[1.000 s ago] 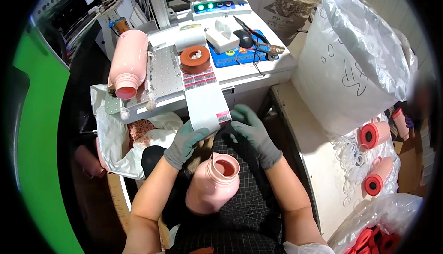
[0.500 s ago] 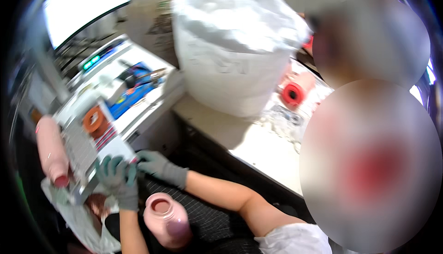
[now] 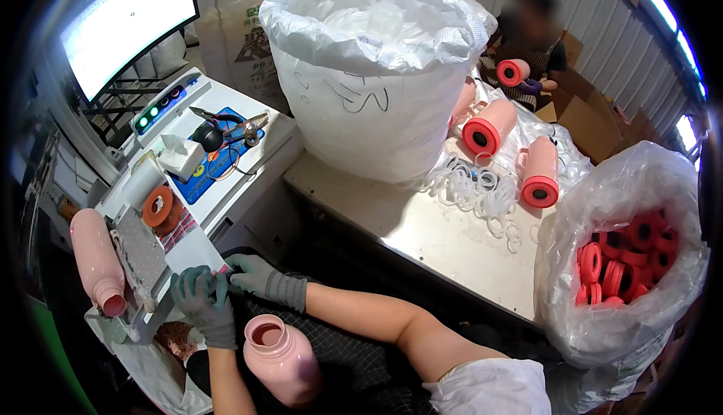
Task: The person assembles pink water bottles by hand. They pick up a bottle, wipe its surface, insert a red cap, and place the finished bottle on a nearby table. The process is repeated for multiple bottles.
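Observation:
Both my hands wear grey gloves and meet at the front edge of the white desk. My left hand [image 3: 203, 304] has its fingers bent over the edge; what they hold, if anything, is hidden. My right hand [image 3: 261, 276] reaches across with fingertips closed beside a small pink piece [image 3: 222, 270], too small to name. Upright in my lap stands a pink bottle [image 3: 282, 362] with its mouth uncovered, touched by neither hand. Another pink bottle [image 3: 98, 257] lies tilted at the desk's left side, mouth toward me. Close by is an orange-brown tape roll [image 3: 162, 210].
Pliers [image 3: 215, 116] lie on a blue mat beside a tissue pack [image 3: 181, 157]. A big white sack [image 3: 369, 125] stands on the bench, with clear rings [image 3: 478, 189] and pink bottles [image 3: 540, 166] to its right. A bag [image 3: 561, 279] holds red rings. A person [image 3: 531, 53] sits beyond.
My view has shifted slightly and is sharper; the bag of red rings and the person now show clearly at the right. My hands stay together at the desk edge, hardly moved.

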### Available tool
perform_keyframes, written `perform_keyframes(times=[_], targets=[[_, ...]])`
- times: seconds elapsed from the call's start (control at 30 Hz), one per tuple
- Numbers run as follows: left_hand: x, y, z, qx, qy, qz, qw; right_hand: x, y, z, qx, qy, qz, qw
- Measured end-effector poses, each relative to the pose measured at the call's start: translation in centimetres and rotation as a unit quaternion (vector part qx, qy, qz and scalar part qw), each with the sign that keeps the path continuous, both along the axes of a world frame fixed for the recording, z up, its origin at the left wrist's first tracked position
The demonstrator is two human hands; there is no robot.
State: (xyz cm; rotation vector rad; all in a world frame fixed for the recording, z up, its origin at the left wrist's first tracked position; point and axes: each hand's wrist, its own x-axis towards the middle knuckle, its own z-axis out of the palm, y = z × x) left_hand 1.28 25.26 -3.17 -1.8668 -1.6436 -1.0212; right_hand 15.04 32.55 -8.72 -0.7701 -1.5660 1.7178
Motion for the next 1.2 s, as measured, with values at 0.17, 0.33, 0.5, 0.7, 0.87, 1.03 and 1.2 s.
perform_keyframes(times=[0.17, 0.33, 0.5, 0.7, 0.87, 1.03, 1.2], targets=[[-0.3, 0.0, -0.1, -0.036, -0.030, 0.010, 0.999, -0.2, -0.1, -0.1, 0.003, 0.027, -0.008, 1.000], [-0.8, 0.0, -0.9, -0.019, -0.021, -0.007, 1.000, 0.0, 0.1, 0.1, -0.011, -0.011, 0.014, 1.000], [2.3, -4.9, -0.2, -0.002, -0.228, -0.052, 0.972, 3.1, -2.1, -1.0, -0.009, 0.144, -0.148, 0.978], [7.7, -16.1, -1.8, -0.137, -0.505, -0.164, 0.836, 16.9, -8.5, 6.5, -0.227, -0.201, 0.145, 0.942], [14.0, -16.1, 0.5, -0.186, -0.247, -0.454, 0.836, 23.2, -14.9, 5.1, -0.252, -0.162, 0.187, 0.936], [10.7, -18.6, 0.1, -0.103, -0.254, -0.255, 0.927, 21.1, -16.3, 5.5, -0.186, -0.130, 0.125, 0.966], [1.3, -21.5, 5.5, -0.048, -0.736, 0.015, 0.676, 14.5, -17.8, 4.1, 0.075, -0.139, 0.081, 0.984]])
